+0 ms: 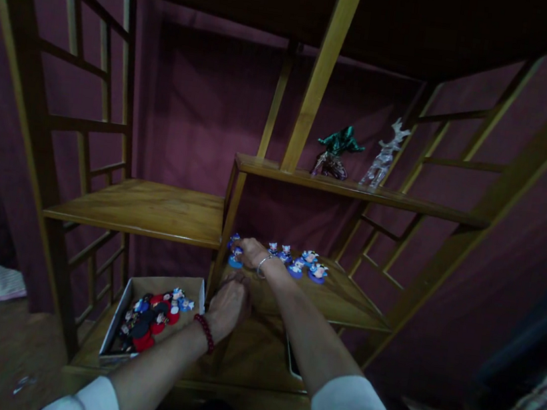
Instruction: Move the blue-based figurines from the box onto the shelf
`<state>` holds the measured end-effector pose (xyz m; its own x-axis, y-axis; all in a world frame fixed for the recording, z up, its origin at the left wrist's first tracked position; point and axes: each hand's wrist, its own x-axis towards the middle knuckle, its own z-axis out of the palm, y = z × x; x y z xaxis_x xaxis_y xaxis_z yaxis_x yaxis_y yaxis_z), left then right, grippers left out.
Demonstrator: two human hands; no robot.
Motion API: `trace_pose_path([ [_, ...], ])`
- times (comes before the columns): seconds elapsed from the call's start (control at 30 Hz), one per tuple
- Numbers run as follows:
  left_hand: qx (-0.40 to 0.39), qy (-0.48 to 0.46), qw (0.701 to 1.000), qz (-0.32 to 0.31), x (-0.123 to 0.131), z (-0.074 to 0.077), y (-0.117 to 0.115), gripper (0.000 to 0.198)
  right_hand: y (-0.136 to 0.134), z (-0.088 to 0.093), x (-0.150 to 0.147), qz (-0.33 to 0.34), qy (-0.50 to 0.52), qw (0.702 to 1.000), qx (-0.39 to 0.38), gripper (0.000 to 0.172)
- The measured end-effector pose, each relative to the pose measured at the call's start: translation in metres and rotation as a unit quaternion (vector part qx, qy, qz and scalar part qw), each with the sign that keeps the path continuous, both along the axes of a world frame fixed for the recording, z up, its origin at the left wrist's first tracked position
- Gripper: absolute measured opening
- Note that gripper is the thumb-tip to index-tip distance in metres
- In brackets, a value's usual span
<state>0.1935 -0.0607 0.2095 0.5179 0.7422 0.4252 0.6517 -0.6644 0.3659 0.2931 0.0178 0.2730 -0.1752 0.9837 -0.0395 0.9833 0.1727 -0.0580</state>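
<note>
Right hand among the small figurines

A tall brown wooden display unit (320, 83) spans the view. On its glossy yellow-brown lower right shelf (351, 303), small blue-and-white figurines with round bases (296, 268) stand in two groups. Lower left sits an open, white-edged cardboard box (152, 284) holding red, black and blue figurines (158, 319). The right hand (251, 253) reaches to the shelf's left-end pair (235, 258), fingers bent; whether they pinch one, I cannot tell. The left hand (229, 303) is curled by the shelf's front edge, its grip hidden. The step looks like positioning that pair; the next move calls for light fingers between close neighbours.
</note>
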Motion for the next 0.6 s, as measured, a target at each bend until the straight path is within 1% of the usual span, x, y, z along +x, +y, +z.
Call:
trace_pose_path([
  [0.13, 0.01, -0.003, 1.0, 0.008, 0.001, -0.005, 0.002, 0.023, 0.001, 0.001, 0.0, 0.006, 0.002, 1.0, -0.003, 0.031],
  [0.3, 0.0, -0.017, 1.0, 0.007, 0.0, -0.002, 0.001, 0.024, -0.002, 0.005, -0.002, 0.008, -0.003, 1.0, -0.014, 0.031],
  [0.47, -0.021, -0.009, 1.0, 0.006, 0.002, 0.0, 0.0, 0.025, -0.002, 0.011, -0.001, 0.015, 0.011, 1.0, -0.016, 0.04],
  [0.53, -0.029, -0.004, 1.0, 0.011, 0.002, 0.0, 0.001, 0.025, 0.0, 0.015, 0.0, 0.011, 0.024, 1.0, -0.002, 0.039],
  [0.6, -0.034, 0.001, 0.999, 0.011, 0.003, -0.001, 0.001, 0.026, 0.002, 0.019, 0.001, 0.006, 0.039, 0.999, 0.036, 0.033],
])
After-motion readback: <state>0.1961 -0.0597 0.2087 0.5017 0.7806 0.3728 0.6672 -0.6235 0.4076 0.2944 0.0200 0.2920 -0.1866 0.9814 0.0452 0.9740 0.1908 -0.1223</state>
